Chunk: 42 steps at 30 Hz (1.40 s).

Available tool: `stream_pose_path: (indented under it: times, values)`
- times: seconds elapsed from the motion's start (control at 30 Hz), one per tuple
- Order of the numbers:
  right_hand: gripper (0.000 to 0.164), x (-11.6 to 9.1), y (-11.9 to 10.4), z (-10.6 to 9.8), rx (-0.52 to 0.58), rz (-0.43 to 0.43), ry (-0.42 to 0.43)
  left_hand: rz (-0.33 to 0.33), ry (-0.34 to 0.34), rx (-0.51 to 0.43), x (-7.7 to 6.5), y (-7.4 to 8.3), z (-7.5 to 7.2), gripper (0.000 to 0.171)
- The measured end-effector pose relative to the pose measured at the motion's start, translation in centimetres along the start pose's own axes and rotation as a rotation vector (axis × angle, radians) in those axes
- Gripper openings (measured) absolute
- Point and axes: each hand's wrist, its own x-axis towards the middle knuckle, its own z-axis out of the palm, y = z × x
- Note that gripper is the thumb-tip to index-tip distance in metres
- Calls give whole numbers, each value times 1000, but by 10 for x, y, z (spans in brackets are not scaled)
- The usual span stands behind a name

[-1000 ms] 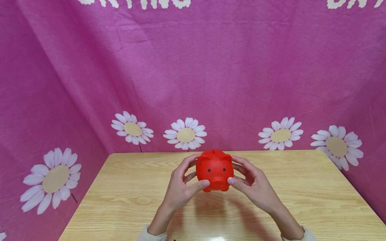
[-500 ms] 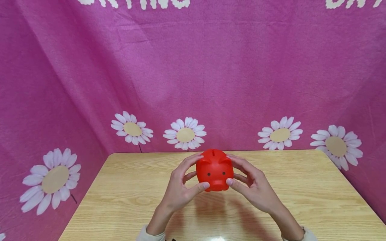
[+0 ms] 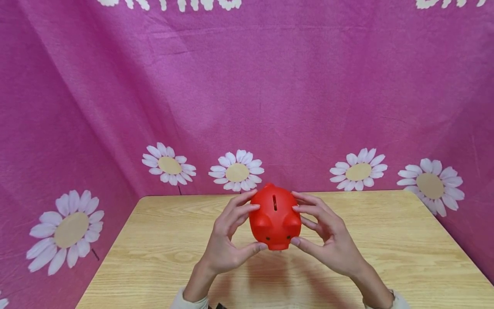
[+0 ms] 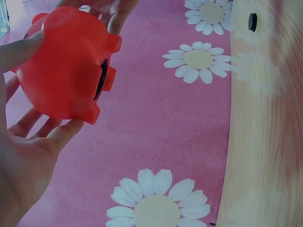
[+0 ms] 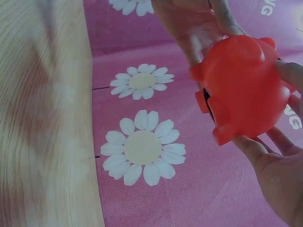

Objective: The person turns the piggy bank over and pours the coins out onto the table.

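Note:
A red piggy bank point(image 3: 275, 214) is held up above the wooden table, its slotted top tipped toward the head camera and its snout low. My left hand point(image 3: 225, 238) grips one side, thumb by the snout and fingers along the flank. The other side is gripped by my right hand point(image 3: 329, 238) in much the same way. In the left wrist view the underside of the piggy bank point(image 4: 66, 66) shows stubby feet and a dark round patch. The right wrist view shows the piggy bank point(image 5: 246, 90) between both hands, with part of that dark patch visible.
The wooden table point(image 3: 162, 240) spans the space beneath the hands. Pink cloth point(image 3: 270, 94) with white daisies hangs behind and at the sides. In the left wrist view a small black piece point(image 4: 253, 22) appears on the table. A black object point(image 3: 221, 306) shows beside the left sleeve.
Both hands have tilted the piggy bank forward, so its face has turned down and its coin slot has come into full view. The fingers have shifted higher on its sides.

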Motion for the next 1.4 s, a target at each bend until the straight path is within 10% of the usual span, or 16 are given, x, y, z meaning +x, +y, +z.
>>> stream_pose_path:
  times: [0.9, 1.4]
  values:
    - [64, -2, 3, 1, -85, 148, 6, -181, 32, 31, -4, -5, 1, 72]
    - [41, -2, 9, 4, -152, 470, -19, -716, 67, 108, -3, -4, 10, 52]
